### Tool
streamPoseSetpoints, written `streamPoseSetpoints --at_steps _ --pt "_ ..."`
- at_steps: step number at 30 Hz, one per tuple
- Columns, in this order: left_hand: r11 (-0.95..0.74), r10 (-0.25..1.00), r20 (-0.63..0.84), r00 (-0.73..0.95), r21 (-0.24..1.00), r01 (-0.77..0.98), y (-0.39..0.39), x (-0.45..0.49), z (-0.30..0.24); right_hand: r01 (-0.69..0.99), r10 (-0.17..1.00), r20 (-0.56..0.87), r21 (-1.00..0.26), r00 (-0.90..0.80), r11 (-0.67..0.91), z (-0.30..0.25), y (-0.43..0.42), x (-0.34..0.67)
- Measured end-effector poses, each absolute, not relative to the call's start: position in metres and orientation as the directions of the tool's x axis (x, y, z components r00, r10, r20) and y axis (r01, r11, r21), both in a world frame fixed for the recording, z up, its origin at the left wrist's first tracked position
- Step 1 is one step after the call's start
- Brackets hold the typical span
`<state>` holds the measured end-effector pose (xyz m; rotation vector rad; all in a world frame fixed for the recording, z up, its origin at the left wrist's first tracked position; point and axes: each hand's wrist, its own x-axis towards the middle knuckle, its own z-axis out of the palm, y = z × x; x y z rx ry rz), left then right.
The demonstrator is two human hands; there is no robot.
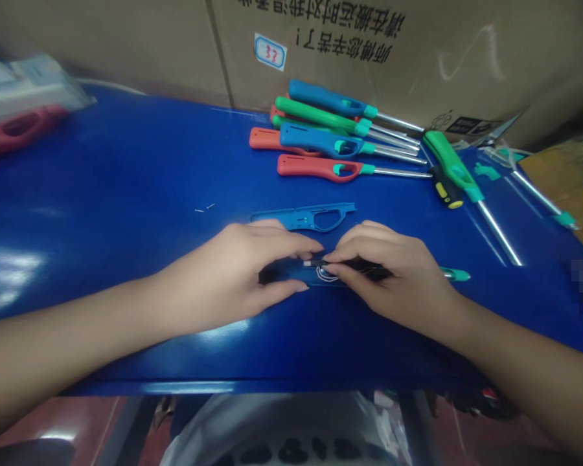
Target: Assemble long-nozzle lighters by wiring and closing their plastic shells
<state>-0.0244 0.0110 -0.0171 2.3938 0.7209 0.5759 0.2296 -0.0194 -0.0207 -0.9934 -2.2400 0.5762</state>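
Observation:
My left hand (228,278) and my right hand (388,278) meet above a blue plastic lighter shell (296,273), which is mostly hidden beneath them. My left fingers grip that shell from the left. My right fingers pinch a dark igniter part (354,266) with a thin white wire loop (326,274) at its end. A metal lighter nozzle with a teal collar (454,275) sticks out past my right hand. Just beyond my fingertips, an open blue lighter half-shell (306,217) lies flat on the blue table (126,226).
Several assembled red, blue and green utility lighters (330,139) lie at the back, near a yellow-and-black screwdriver handle (447,191). Two tiny metal pins (204,208) lie on the left. Cardboard boxes (320,45) stand behind the table.

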Motion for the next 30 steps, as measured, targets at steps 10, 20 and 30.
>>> streamPoseSetpoints --at_steps 10,20,30 --pt "-0.767 0.529 0.293 0.797 0.567 0.3 0.011 -0.026 -0.018 0.532 0.777 0.308 -0.588 -0.55 0.61 -0.019 -0.019 0.231" --pt "-0.831 0.463 0.292 0.837 0.47 0.297 0.01 -0.025 -0.019 0.644 0.79 0.265 -0.466 -0.552 0.606 -0.018 -0.026 0.231" --pt "-0.857 0.49 0.209 0.846 0.294 0.423 -0.008 -0.023 -0.012 0.67 0.743 0.274 -0.32 -0.611 0.67 -0.008 -0.028 0.233"
